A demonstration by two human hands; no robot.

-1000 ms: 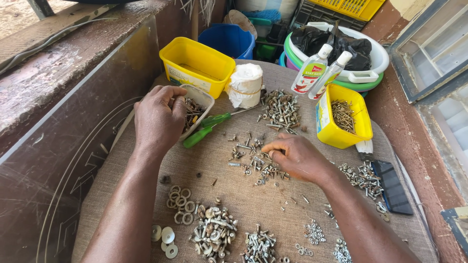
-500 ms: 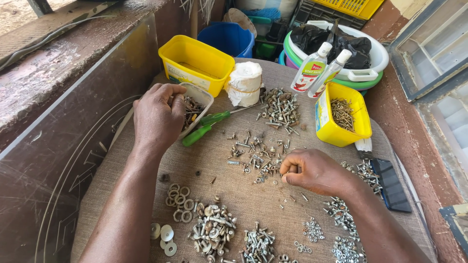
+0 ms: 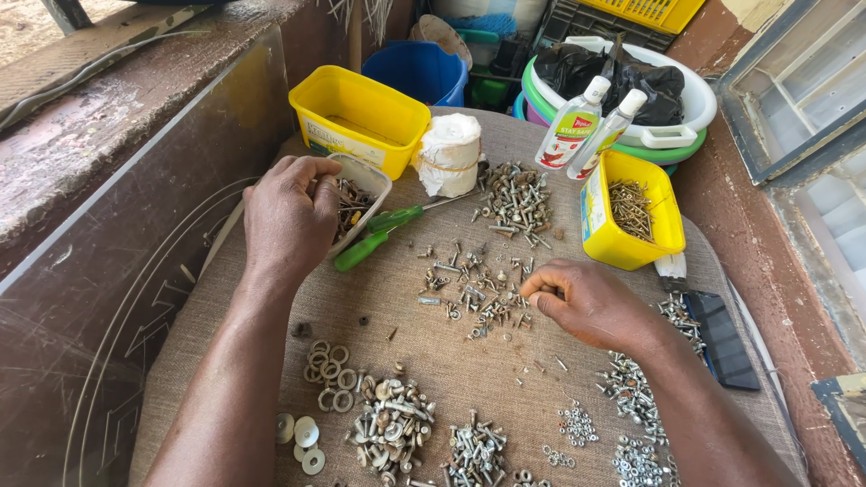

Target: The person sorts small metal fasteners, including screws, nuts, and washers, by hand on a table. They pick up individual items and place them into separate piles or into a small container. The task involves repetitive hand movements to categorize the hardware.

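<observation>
My left hand (image 3: 290, 215) grips the rim of a small clear plastic tub (image 3: 361, 200) that holds rusty screws and bolts. My right hand (image 3: 585, 303) rests on the mat, fingertips pinched together at the edge of a scattered pile of mixed screws (image 3: 474, 289) in the middle. Whether a screw sits between the fingers is hidden. A green-handled screwdriver (image 3: 383, 233) lies between the tub and the pile.
Sorted heaps of washers (image 3: 329, 374), bolts (image 3: 392, 424) and nuts (image 3: 631, 397) lie near me. A yellow tub of nails (image 3: 631, 212), a larger yellow tub (image 3: 361, 113), a white roll (image 3: 449, 153), two bottles (image 3: 586, 122), a dark brush (image 3: 717, 338) and basins stand around.
My right hand drew back toward me half a second ago and has now returned to the edge of the middle screw pile. My left hand stays on the clear tub.
</observation>
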